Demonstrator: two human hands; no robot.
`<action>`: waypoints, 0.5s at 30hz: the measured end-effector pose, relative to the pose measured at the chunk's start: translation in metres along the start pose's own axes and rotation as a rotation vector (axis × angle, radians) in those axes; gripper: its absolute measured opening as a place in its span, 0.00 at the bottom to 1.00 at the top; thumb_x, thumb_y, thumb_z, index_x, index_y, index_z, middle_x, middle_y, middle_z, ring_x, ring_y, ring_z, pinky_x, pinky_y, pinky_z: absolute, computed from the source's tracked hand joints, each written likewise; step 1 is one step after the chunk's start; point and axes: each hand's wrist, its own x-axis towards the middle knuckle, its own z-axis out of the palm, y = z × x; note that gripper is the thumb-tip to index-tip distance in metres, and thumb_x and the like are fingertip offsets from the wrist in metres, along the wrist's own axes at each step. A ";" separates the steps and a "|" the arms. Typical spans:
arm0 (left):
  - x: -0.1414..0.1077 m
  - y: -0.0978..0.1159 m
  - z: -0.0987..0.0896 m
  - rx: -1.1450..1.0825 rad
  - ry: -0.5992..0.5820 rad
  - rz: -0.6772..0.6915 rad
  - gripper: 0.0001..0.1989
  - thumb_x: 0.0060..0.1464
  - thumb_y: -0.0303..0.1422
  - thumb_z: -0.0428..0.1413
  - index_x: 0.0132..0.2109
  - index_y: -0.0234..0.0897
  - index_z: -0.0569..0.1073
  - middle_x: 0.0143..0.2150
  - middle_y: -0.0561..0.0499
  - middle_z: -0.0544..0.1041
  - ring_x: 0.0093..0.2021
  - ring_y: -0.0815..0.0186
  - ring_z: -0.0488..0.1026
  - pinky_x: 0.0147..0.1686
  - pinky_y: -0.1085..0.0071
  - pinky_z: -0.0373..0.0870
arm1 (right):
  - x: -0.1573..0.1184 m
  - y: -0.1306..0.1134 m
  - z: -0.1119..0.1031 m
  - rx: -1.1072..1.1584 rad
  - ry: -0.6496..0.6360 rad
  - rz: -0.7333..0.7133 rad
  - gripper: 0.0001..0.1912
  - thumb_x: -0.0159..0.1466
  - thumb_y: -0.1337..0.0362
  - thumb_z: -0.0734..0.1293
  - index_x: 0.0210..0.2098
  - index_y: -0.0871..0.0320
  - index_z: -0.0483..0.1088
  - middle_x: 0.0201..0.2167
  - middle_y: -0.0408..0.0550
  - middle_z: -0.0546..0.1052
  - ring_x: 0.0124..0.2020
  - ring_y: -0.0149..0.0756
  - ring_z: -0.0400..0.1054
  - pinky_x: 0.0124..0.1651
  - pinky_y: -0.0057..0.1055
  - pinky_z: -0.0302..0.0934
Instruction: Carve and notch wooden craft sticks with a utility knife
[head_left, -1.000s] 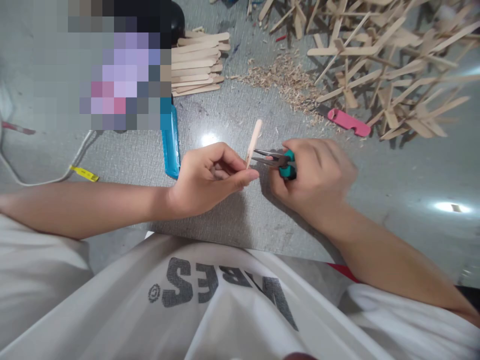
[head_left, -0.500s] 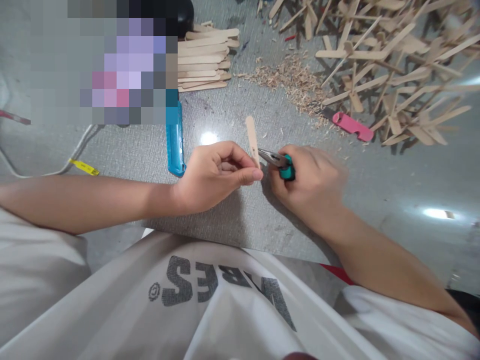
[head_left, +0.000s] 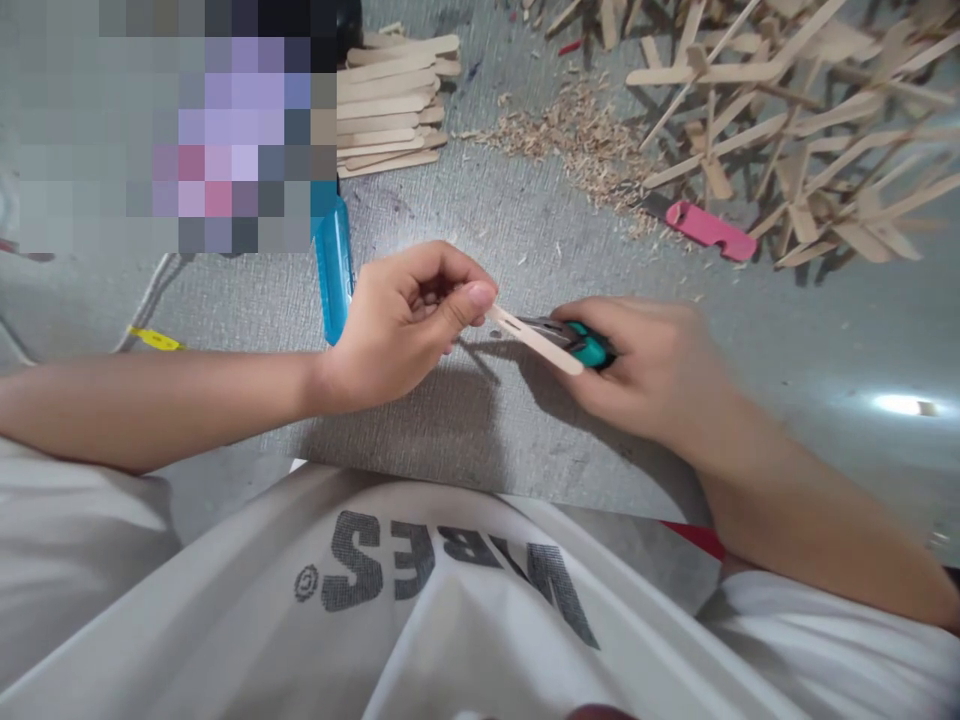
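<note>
My left hand (head_left: 416,325) pinches one end of a wooden craft stick (head_left: 544,345) between thumb and forefinger. The stick slants down to the right, and a dark slot shows in it near my fingertips. My right hand (head_left: 645,365) is wrapped around green-and-black handled pliers (head_left: 589,345). Their metal jaws point left behind the stick, so the tips are partly hidden and I cannot tell whether they touch it. Both hands are above the grey table (head_left: 420,430).
Flat craft sticks (head_left: 394,100) are stacked at the back left, beside a blue cutter (head_left: 334,265). Wood shavings (head_left: 577,140) lie behind my hands. A pink-handled blade (head_left: 712,230) rests by a heap of joined sticks (head_left: 795,130). A cable with a yellow tag (head_left: 156,338) runs at left.
The craft stick has swung from pointing away from me to slanting down rightward across the pliers. My left hand has risen slightly; my right hand has shifted a little to the right.
</note>
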 end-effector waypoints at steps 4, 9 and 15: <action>-0.003 0.000 0.002 -0.048 -0.025 -0.029 0.27 0.69 0.59 0.67 0.38 0.38 0.80 0.29 0.53 0.80 0.21 0.75 0.68 0.19 0.74 0.65 | 0.001 -0.001 -0.006 0.027 -0.042 -0.006 0.07 0.73 0.57 0.69 0.42 0.52 0.77 0.31 0.51 0.82 0.29 0.44 0.73 0.35 0.41 0.61; -0.006 0.002 0.002 -0.030 -0.010 -0.011 0.25 0.69 0.57 0.68 0.38 0.38 0.81 0.28 0.53 0.81 0.22 0.75 0.69 0.19 0.74 0.65 | 0.001 -0.004 -0.011 0.045 -0.106 0.003 0.08 0.74 0.56 0.68 0.42 0.51 0.76 0.33 0.54 0.83 0.32 0.48 0.75 0.37 0.45 0.63; -0.009 0.005 0.001 0.029 0.018 0.033 0.23 0.71 0.54 0.67 0.38 0.37 0.82 0.28 0.52 0.82 0.21 0.75 0.70 0.18 0.75 0.67 | 0.002 -0.006 -0.011 0.084 -0.120 0.005 0.08 0.75 0.55 0.69 0.44 0.51 0.77 0.35 0.53 0.83 0.34 0.48 0.77 0.39 0.44 0.65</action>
